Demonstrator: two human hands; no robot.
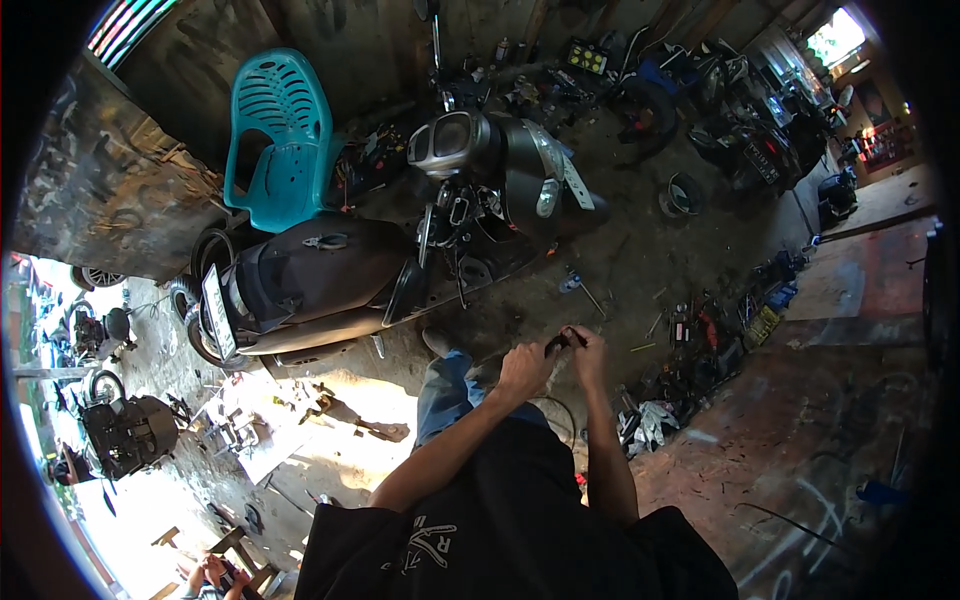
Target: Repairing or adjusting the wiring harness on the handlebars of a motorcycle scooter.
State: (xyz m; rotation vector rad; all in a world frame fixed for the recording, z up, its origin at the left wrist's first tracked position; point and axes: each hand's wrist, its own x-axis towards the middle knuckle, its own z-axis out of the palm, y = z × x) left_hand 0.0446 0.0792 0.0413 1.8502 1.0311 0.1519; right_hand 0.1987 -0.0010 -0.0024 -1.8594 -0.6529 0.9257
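My left hand (pixel 527 371) and my right hand (pixel 590 357) are close together in front of my body, both with fingers closed. Between them is a small dark piece (pixel 566 340), gripped from both sides; its exact kind is too small to tell. A thin dark cable or hose (pixel 562 408) curves below the hands, and I cannot tell whether it joins the piece. Beyond them, to the left, stands a scooter (pixel 340 270) with a brown-black seat. A pair of pliers (pixel 325 241) lies on that seat.
A teal plastic chair (pixel 283 180) stands behind the scooter. On the floor ahead lies a rod-like tool (pixel 591 297). Scattered tools and parts (pixel 690 325) line the right side. Another motorcycle (pixel 765 150) is far right. At lower left another person's hands (pixel 213 573) show.
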